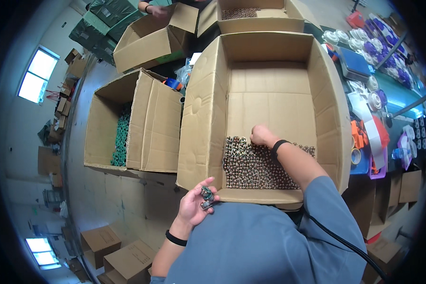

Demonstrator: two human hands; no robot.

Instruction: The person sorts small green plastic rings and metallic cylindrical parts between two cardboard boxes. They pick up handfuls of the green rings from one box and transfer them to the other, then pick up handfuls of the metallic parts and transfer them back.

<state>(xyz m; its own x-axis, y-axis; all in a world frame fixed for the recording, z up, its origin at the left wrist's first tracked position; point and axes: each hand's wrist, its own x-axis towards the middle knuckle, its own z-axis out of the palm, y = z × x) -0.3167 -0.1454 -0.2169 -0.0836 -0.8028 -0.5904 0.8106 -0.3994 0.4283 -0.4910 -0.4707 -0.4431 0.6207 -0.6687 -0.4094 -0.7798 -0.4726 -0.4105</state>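
In front of me stands a large open cardboard box (pixel 270 105), its flaps spread outward. Tightly packed rows of small round metal parts (pixel 265 169) cover the near part of its bottom. My right hand (pixel 262 136) reaches into the box at the far edge of these rows, its fingers closed and pointing down. Whatever it pinches is hidden. Outside the box's near left corner, my left hand (pixel 195 202) is palm up, fingers curled around a few small green-and-silver parts (pixel 206 194). Their exact kind is too small to tell.
To the left, another open box (pixel 149 125) holds green parts (pixel 121 135). Two more open boxes (pixel 144 45) stand beyond, with another person's hand (pixel 157 10) at one. On the right, a bench carries white and purple spools, a blue-grey case (pixel 356 64) and orange pieces (pixel 359 135). A black cable (pixel 343 241) crosses my right side.
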